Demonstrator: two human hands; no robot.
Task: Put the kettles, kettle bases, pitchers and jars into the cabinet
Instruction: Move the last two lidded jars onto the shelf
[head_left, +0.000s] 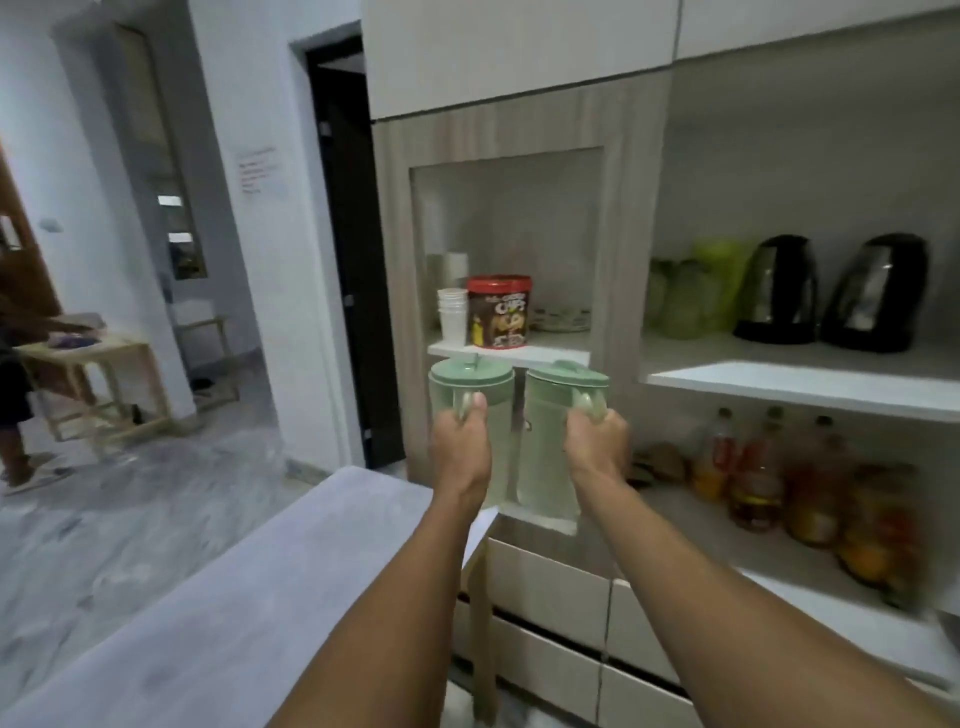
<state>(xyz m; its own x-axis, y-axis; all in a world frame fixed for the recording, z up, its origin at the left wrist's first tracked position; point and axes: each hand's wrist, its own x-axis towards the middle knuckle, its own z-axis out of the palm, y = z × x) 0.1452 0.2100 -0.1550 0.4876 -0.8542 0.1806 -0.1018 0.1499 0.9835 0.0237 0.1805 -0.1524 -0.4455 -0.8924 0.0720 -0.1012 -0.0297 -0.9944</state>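
Observation:
I hold two pale green lidded pitchers by their handles, in the air in front of the cabinet. My left hand (461, 449) grips the left pitcher (467, 382). My right hand (597, 448) grips the right pitcher (550, 457). Both hang just below a small white shelf (550, 354) in the wood-framed niche. On the wide shelf (800, 387) to the right stand two black kettles (779, 291) (878, 293) on their bases, beside green pitchers or jars (696, 291), blurred.
The niche shelf holds stacked white cups (452, 317), a red snack tin (498, 312) and a plate (563, 318). Bottles (753, 467) crowd the counter below the wide shelf. A grey table (260, 597) lies at lower left. Another person stands at the far left by a wooden table (104, 364).

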